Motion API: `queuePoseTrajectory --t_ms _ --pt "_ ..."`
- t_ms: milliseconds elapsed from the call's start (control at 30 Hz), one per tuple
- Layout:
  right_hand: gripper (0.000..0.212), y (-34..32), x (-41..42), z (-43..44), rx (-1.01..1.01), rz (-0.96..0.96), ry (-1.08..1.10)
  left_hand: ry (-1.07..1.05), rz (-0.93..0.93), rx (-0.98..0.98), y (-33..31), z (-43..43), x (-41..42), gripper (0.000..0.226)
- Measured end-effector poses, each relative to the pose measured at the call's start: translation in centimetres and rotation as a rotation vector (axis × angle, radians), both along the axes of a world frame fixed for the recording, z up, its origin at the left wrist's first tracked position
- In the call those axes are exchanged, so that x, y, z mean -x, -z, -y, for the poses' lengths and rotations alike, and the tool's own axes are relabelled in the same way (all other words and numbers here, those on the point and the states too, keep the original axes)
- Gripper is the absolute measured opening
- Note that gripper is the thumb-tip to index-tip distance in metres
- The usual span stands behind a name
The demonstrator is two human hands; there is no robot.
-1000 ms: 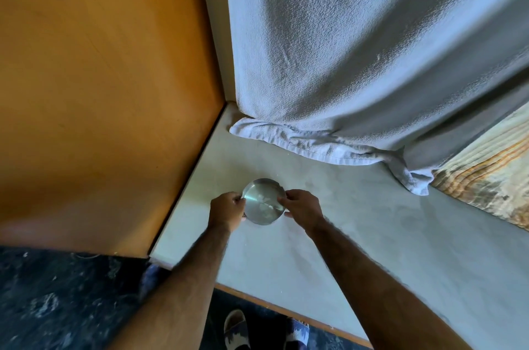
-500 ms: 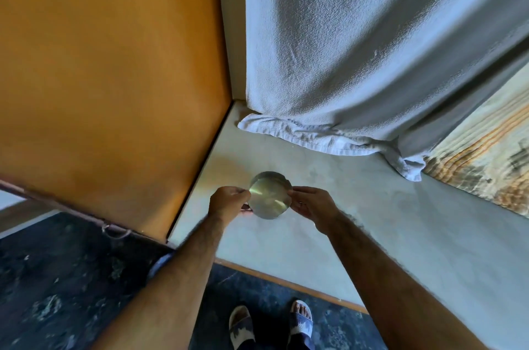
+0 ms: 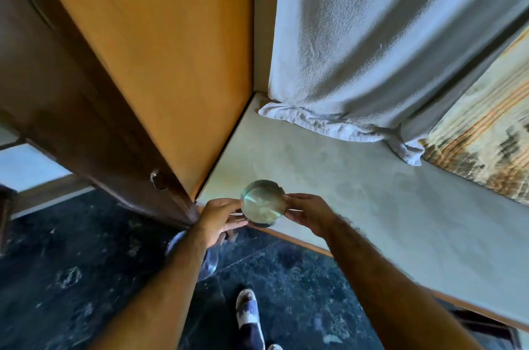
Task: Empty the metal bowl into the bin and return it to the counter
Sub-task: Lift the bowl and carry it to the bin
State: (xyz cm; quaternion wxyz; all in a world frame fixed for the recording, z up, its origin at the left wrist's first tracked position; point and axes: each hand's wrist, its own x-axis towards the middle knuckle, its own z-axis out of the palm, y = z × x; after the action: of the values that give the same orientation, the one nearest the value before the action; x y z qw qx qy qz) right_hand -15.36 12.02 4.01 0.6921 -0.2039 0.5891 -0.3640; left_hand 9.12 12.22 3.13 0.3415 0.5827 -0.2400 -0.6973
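Your left forearm covers most of a pale round thing on the dark floor below the table edge; only a curved sliver shows, can't tell what it is. Left hand hides the bowl's left rim and part of its underside. Frame cuts off both arms low, and your sandalled foot is clipped at the bottom edge. Whole view is slightly motion-blurred, so the bowl's contents are hard to read: some pale patches inside, could be residue or reflection, can't tell which.

Metal bowl: small, round, shallow, flat shiny base with a bright streak of glare, low straight wall, a small notch visible on the far rim. It's held upright between both hands, just above the front left corner of the pale grey table, near the table's front edge. Can't tell if the base touches the table.

Left hand's fingers are closed on the bowl's left side, fingers curled under it. Right hand pinches the right rim, thumb on top, fingers below.

Orange wooden panel stands against the table's left side. White towel hangs at the back, its hem bunched on the table. A striped cloth lies at far right, partly cut off.
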Motion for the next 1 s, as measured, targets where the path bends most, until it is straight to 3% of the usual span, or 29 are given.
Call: queuePoseTrajectory --t_ms 200,467,600,767,900,1000 --pt "0.031 1.3 -4.0 -3.0 -0.093 0.061 -0.069 -0.036 -0.005 0.024 -0.3 -5.5 -4.0 0.028" --pt "0.013 2.2 -13.4 -7.4 -0.135 0.147 -0.301 -0.098 -0.049 -0.056 -0.4 -13.4 -13.7 0.019" --pt "0.034 3.1 -18.3 -7.7 -0.188 0.116 -0.357 -0.12 -0.07 -0.091 -0.1 -14.8 -18.8 0.018" --pt "0.045 5.1 -24.4 -8.0 -0.236 0.079 -0.335 -0.145 -0.096 -0.147 2.5 -14.7 -25.1 0.028" --pt "0.041 7.2 -27.6 -7.9 -0.237 0.067 -0.275 -0.06 -0.045 -0.176 5.2 -13.9 -28.8 0.035" --pt "0.025 9.9 -29.6 -7.3 -0.277 0.051 -0.25 0.003 -0.029 -0.213 8.4 -13.2 -31.0 0.038"
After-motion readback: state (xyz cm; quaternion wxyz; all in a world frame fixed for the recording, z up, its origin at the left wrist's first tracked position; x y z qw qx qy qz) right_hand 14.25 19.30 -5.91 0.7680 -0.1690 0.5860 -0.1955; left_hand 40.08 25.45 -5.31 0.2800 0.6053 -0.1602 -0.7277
